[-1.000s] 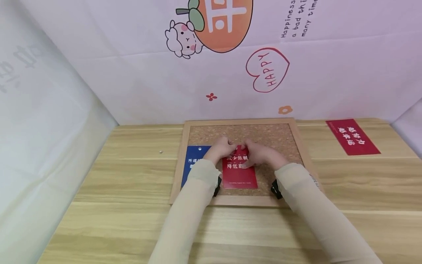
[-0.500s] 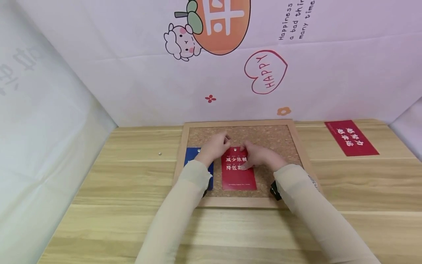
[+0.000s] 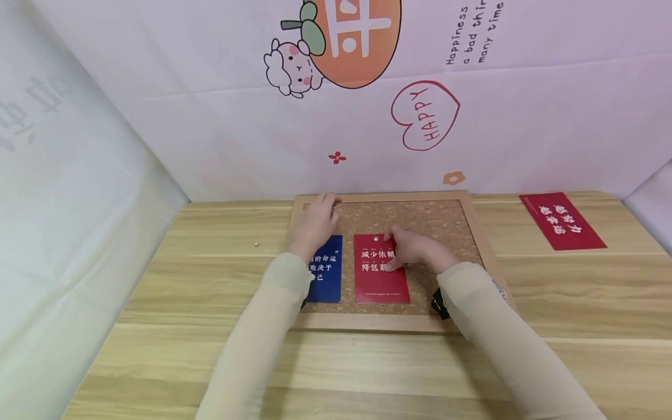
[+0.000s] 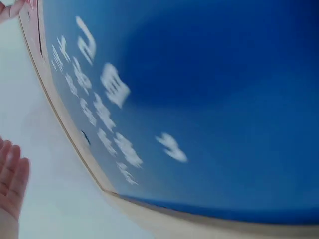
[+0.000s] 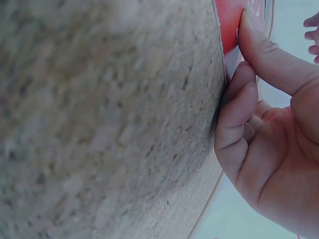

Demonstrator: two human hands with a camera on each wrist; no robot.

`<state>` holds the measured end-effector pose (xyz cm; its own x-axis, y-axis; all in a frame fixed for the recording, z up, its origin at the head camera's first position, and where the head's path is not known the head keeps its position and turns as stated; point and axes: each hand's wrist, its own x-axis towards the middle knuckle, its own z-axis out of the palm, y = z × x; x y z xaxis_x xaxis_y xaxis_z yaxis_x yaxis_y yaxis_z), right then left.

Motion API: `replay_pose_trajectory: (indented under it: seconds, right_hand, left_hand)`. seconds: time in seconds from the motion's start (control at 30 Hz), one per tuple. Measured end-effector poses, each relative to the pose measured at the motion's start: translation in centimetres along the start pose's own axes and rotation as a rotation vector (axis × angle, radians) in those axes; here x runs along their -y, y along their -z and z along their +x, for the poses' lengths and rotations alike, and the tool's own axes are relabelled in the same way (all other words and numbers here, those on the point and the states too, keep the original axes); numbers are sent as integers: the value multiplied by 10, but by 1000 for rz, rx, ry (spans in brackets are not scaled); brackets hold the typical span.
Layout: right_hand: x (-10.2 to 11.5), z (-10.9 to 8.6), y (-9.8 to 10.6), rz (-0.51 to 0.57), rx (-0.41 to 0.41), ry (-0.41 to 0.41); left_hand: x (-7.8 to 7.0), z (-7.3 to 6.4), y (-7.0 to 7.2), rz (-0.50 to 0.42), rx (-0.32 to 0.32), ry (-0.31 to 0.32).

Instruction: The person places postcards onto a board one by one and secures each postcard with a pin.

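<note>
A red card [image 3: 381, 283] with white lettering lies upright on the cork board [image 3: 425, 217], a small round pin [image 3: 375, 238] at its top. My right hand [image 3: 417, 248] holds the card's right side, thumb on its printed face and the other fingers bent at its edge. In the right wrist view, that thumb [image 5: 256, 37] presses the red surface. My left hand [image 3: 315, 224] is over the board's upper left, fingers loosely extended and holding nothing. It partly covers a blue card [image 3: 328, 280], whose lettering fills much of the left wrist view.
The board's wooden frame [image 3: 367, 321] surrounds the cork on a wood-grain table [image 3: 220, 251]. Another red card [image 3: 563, 220] lies tilted at the right. A small round pin [image 3: 256, 244] sits on the table left of the board. A printed white cloth [image 3: 252, 140] hangs behind.
My left hand has left the top of the middle red card and moved left and up over the blue card, uncovering the pin. My right hand stays at the red card.
</note>
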<state>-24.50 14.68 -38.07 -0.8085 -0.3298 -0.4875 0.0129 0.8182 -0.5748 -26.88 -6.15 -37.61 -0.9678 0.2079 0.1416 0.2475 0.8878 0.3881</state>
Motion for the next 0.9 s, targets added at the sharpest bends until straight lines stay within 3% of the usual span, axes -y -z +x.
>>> replay_pose_trajectory:
  seconds: [0.17,0.43,0.67,0.9]
  right_hand:
    - [-1,0,-1,11,4,4]
    - [1,-1,0,16,6,-7]
    - [-1,0,0,15,5,-7]
    - [-2,1,0,18,-1,-4]
  left_hand:
    - [13,-2,1,32,-36,3]
    - [30,-6,6,-14,-57,80]
    - [38,-9,17,23,-39,49]
    - [48,-13,22,71,-4,66]
